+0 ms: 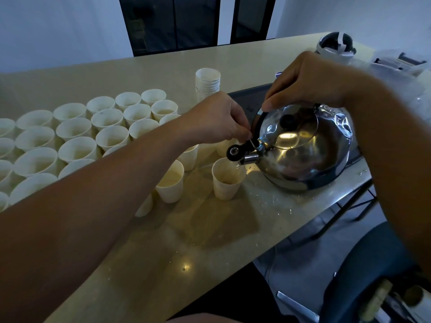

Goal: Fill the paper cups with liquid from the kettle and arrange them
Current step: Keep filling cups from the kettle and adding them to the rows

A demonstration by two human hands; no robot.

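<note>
A shiny steel kettle (303, 148) is tilted left, its spout over a white paper cup (227, 183) on the beige table (210, 229). Liquid runs from the spout into that cup. My right hand (310, 80) grips the kettle's black handle from above. My left hand (214, 117) pinches the lever of the black spout cap (234, 152), which stands open. A filled cup (171, 183) stands just left of the one under the spout. Several more cups (77, 136) are grouped in rows at the left, partly hidden by my left forearm.
A stack of nested paper cups (208, 82) stands behind my left hand. A dark flat stove (247, 99) lies behind the kettle. White appliances (335, 46) sit at the far right. The table edge runs diagonally at the right, with a dark chair (363, 259) below it.
</note>
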